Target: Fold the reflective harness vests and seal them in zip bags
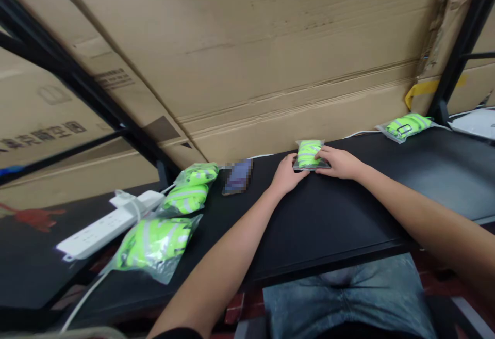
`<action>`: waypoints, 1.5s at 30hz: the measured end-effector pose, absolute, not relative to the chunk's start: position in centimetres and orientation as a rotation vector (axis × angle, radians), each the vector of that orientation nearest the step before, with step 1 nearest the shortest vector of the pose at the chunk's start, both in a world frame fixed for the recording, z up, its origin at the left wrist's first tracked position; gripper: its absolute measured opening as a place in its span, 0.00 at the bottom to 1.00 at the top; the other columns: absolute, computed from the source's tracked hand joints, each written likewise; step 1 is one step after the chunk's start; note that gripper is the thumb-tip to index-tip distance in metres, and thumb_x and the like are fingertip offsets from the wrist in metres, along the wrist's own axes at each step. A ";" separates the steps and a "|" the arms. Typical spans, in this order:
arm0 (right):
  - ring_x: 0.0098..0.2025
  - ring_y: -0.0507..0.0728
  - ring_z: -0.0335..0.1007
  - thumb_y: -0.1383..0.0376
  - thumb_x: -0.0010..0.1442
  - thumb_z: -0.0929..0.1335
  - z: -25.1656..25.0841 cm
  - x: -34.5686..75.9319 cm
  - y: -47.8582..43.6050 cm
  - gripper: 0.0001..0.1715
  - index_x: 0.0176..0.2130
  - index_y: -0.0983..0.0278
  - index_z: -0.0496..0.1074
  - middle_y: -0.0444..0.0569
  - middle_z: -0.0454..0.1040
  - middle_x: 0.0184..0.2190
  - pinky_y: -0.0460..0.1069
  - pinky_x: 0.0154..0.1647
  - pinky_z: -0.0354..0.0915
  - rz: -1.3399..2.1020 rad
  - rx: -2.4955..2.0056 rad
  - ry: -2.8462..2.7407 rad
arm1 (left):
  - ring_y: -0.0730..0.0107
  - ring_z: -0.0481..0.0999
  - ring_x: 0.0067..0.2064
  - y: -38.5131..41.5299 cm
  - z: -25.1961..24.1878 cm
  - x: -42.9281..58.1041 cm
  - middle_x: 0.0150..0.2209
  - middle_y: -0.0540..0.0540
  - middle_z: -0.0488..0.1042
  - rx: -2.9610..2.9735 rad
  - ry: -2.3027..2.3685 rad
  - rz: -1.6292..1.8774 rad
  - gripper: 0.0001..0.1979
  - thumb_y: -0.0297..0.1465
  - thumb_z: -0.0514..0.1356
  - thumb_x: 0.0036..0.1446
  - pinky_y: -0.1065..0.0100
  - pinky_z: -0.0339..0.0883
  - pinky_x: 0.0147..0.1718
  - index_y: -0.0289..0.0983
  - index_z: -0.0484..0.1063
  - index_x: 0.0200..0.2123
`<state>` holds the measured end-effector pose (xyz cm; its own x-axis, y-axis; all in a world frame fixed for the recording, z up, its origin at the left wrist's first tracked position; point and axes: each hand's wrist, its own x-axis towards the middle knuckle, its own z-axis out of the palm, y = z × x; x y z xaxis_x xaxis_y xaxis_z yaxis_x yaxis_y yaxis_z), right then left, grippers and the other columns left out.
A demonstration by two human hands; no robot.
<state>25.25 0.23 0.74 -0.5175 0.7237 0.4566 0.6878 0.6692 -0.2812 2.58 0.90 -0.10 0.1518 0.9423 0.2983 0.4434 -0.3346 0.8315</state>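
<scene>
A clear plastic bag with a folded neon-yellow reflective strap (308,152) lies flat on the black table, close to the cardboard at the back. My left hand (286,175) grips its left edge, the thumb along the near side. On the other side, my right hand (337,162) holds the bag's right edge, with fingertips resting on the strap. Parts of the bag's edges are hidden under my fingers.
Bagged neon reflective straps (154,241) lie at the left, beside a white power strip (110,225) with a cable. A phone (237,176) lies nearby. Another bagged strap with a buckle (408,126) sits at the back right. Cardboard (270,45) stands behind the table (328,215).
</scene>
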 end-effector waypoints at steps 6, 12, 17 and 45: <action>0.39 0.62 0.72 0.64 0.69 0.62 1.3 22.7 -0.8 0.13 0.38 0.65 0.73 0.59 0.76 0.38 0.53 0.38 0.62 0.015 -1.104 -2.401 | 0.62 0.82 0.36 -0.1 -0.5 4.2 0.32 0.45 0.79 1.309 1.154 1.372 0.20 0.31 0.70 0.54 0.56 0.77 0.43 0.36 0.63 0.44; 0.33 0.57 0.69 0.63 0.63 0.67 0.8 22.1 -1.5 0.09 0.31 0.62 0.70 0.51 0.76 0.31 0.50 0.33 0.58 0.110 -1.113 -2.260 | 0.62 0.83 0.32 -1.0 0.2 4.1 0.28 0.38 0.80 1.111 0.980 1.283 0.12 0.31 0.69 0.56 0.55 0.79 0.43 0.33 0.69 0.31; 0.26 0.53 0.64 0.52 0.57 0.72 0.5 22.5 -0.8 0.21 0.23 0.61 0.67 0.44 0.72 0.22 0.49 0.30 0.60 0.322 -1.044 -2.067 | 0.67 0.80 0.30 -1.5 0.4 4.0 0.27 0.44 0.78 1.172 0.915 1.250 0.15 0.28 0.74 0.47 0.59 0.79 0.40 0.34 0.69 0.29; 0.35 0.59 0.74 0.58 0.43 0.76 0.5 23.8 0.5 0.18 0.32 0.60 0.69 0.45 0.76 0.30 0.55 0.36 0.74 0.896 -0.935 -1.297 | 0.60 0.81 0.31 0.1 0.6 1.7 0.30 0.40 0.79 1.364 1.131 1.297 0.24 0.49 0.64 0.56 0.61 0.77 0.30 0.33 0.74 0.40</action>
<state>23.83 0.53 0.50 0.0684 0.9267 0.3696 -0.0174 0.3716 -0.9282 1.75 0.10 0.61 0.0269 0.9861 0.1640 0.0280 -0.1647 0.9859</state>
